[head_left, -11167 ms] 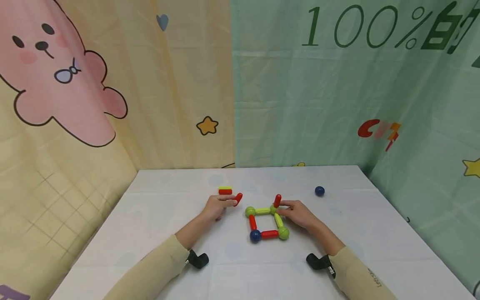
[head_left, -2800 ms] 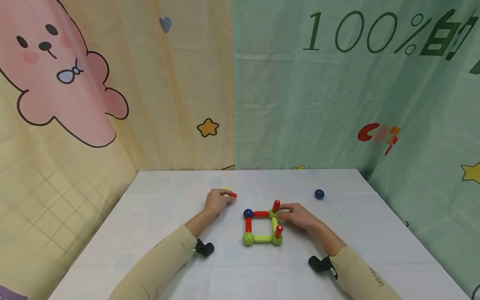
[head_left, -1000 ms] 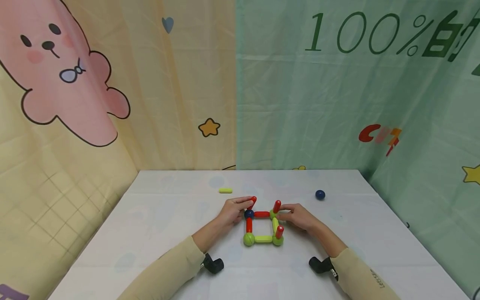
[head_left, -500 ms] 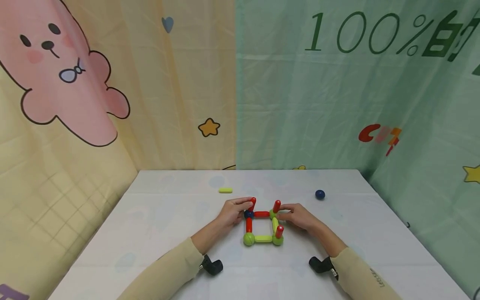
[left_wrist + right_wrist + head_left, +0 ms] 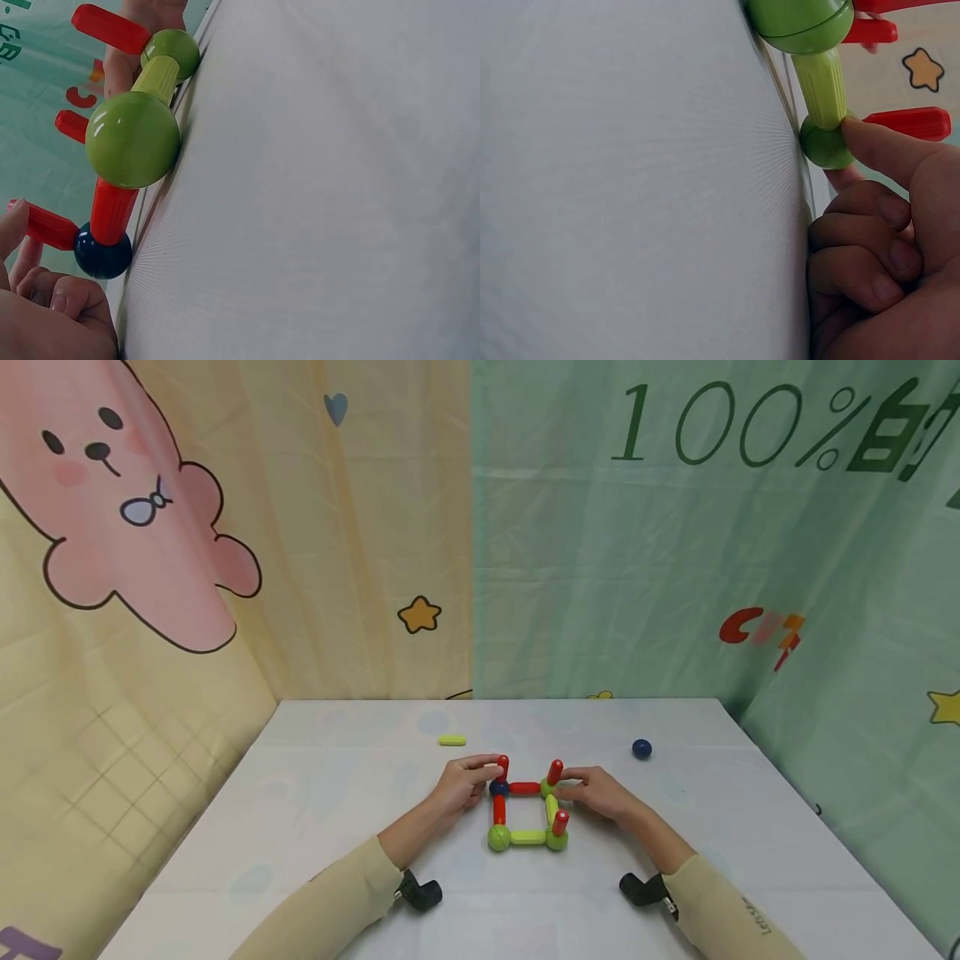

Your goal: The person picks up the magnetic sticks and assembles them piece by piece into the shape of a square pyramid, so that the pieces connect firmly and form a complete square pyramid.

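A square of magnetic rods and balls lies on the table. At its far left corner my left hand pinches the upper end of an upright red magnetic rod, whose lower end meets a dark blue ball. My right hand holds the far right green ball between thumb and index finger, the other fingers curled in. A red rod rises from that ball, and another red rod stands on the near right green ball. The near left green ball has no upright rod.
A loose yellow-green rod lies towards the back of the table, left of the square. A loose dark blue ball sits at the back right. Printed curtains hang behind the table.
Earlier the square was turned and red rods were added. My left hand then brought a red rod from the back to the blue ball and straightened it. My right hand stays at its corner.
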Motion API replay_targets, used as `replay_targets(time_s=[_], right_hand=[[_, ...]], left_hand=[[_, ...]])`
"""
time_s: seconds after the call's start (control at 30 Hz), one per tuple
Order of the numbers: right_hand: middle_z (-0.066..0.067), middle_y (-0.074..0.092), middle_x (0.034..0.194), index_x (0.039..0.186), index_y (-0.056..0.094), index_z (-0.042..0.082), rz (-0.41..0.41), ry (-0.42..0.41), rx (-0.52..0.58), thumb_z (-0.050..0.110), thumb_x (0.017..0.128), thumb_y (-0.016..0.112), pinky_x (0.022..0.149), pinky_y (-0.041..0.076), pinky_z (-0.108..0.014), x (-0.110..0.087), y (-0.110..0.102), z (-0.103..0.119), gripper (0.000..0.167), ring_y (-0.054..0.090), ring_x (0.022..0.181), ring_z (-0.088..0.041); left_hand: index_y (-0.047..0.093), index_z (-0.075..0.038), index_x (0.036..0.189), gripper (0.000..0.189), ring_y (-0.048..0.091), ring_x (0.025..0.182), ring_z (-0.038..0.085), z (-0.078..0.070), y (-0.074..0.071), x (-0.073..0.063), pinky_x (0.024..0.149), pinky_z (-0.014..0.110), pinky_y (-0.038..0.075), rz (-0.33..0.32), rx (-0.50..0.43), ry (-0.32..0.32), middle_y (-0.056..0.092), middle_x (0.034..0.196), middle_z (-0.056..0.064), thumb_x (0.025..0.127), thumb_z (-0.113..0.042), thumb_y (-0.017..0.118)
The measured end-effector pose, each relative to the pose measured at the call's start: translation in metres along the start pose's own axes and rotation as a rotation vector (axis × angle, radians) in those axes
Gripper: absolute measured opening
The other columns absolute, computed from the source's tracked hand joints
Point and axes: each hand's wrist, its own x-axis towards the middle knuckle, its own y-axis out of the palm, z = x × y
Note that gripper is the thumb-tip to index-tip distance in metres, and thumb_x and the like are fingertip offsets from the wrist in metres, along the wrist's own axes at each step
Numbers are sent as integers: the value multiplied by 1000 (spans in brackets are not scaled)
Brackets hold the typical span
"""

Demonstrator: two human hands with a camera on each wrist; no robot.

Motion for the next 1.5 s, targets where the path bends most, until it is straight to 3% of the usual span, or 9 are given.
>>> replay_targets(time_s=[0.3,0.37,0.5,0.6,0.8,1.0,1.2,1.33,1.5], right_hand=[[-3,46,79,129,69,17,-7,0,2,35,88,74,63,32,-33,-1,1,0,45,45,75,-21],[-2,54,87,129,69,17,-12,-4,-3,35,88,74,65,34,-32,-1,1,0,44,47,79,-20],[-4,61,104,127,70,17,-20,-8,-10,34,89,74,68,37,-32,-1,1,1,41,50,87,-21],[-5,62,107,126,71,17,-23,-5,-7,33,89,74,68,37,-32,0,2,1,41,50,87,-21],[-5,65,117,126,71,17,-26,0,-7,34,88,74,71,40,-32,1,4,1,41,51,93,-22],[-7,63,131,132,68,23,-22,-20,-5,36,89,73,74,41,-32,1,2,-2,45,51,98,-22],[-6,64,108,132,68,23,-6,-33,28,31,91,73,66,39,-31,-1,1,0,43,50,85,-21],[-4,64,108,131,69,20,3,-41,30,30,91,72,68,40,-31,-2,1,1,41,50,87,-21],[-3,63,98,129,70,19,0,-46,21,28,91,73,67,40,-31,-1,1,1,40,51,83,-21]], left_hand=[[68,-11,129,38,29,54,15,-5,-8,0,46,24,22,32,64,-1,37,65,-2,91,-12,70],[67,-11,130,39,30,54,14,-6,-10,2,46,24,23,22,101,9,38,66,-2,90,-9,68],[68,-9,129,39,31,53,14,-7,-14,3,46,23,25,-39,169,10,39,65,-3,90,-10,68],[69,-9,127,37,31,49,14,-6,-15,1,46,23,26,-95,219,-9,39,63,-3,90,-12,69],[71,-7,119,32,29,43,12,-2,-11,-17,45,23,25,-150,292,-73,39,60,-4,88,-15,72],[74,-10,101,24,31,45,13,-7,-4,-43,46,23,27,-81,465,-117,52,72,-1,87,-28,78],[76,-13,85,26,48,63,16,-9,2,-61,58,27,37,22,664,-62,61,74,0,81,-37,83],[77,-15,81,25,54,68,17,-10,6,-67,62,29,41,49,715,-43,64,73,0,79,-38,84],[78,-15,80,23,54,65,16,-12,7,-68,61,28,40,42,716,-57,62,68,0,80,-36,84]])
